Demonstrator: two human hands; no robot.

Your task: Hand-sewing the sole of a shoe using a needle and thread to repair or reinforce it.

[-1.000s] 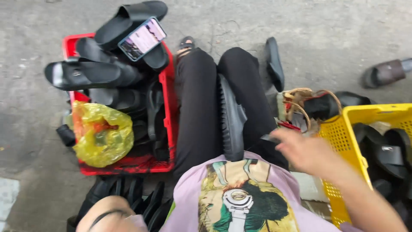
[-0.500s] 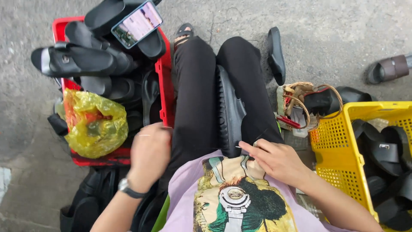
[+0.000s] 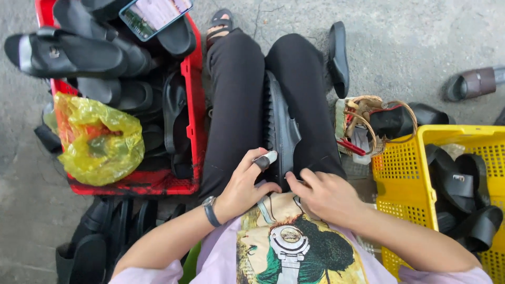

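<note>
A black sandal sole lies lengthwise between my thighs, on my black trousers. My left hand rests at its near end, and a small black and white tube sticks up between the fingers. My right hand sits beside it on the right, fingers curled at the sole's near edge; what they pinch is hidden. A watch is on my left wrist.
A red crate on the left is piled with black sandals, a phone on top and a yellow plastic bag. A yellow crate of black sandals stands right. A small woven basket, loose sandals and concrete floor surround me.
My left hand came up from the lower left onto my lap and now holds the small tube at the sole. My right hand moved in from the yellow crate to the sole.
</note>
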